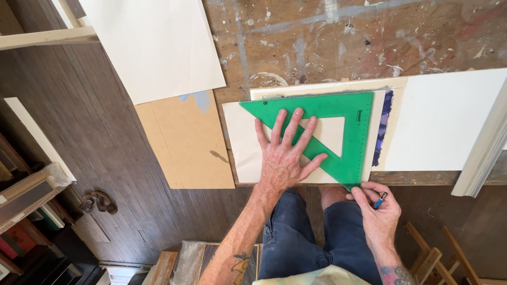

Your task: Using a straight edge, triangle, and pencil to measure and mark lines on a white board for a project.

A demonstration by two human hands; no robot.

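Observation:
A green plastic set square (pixel 355 132) lies flat on a cream paper sheet (pixel 244 148) at the near edge of a paint-spattered wooden table (pixel 327 42). My left hand (pixel 285 155) presses down on the set square with fingers spread wide. Just off the triangle's lowest corner, my right hand (pixel 376 208) is closed around a small blue-tipped pen or knife (pixel 381 201). A strip of purple-painted paper (pixel 384 124) shows just beyond the square's right edge.
A large white sheet (pixel 158 42) and a brown board (pixel 185 142) hang over the table's left side. Another white sheet (pixel 449 121) lies to the right, crossed by a white moulding strip (pixel 483 153). Dark wooden floor, stacked frames at left, a wooden chair lower right.

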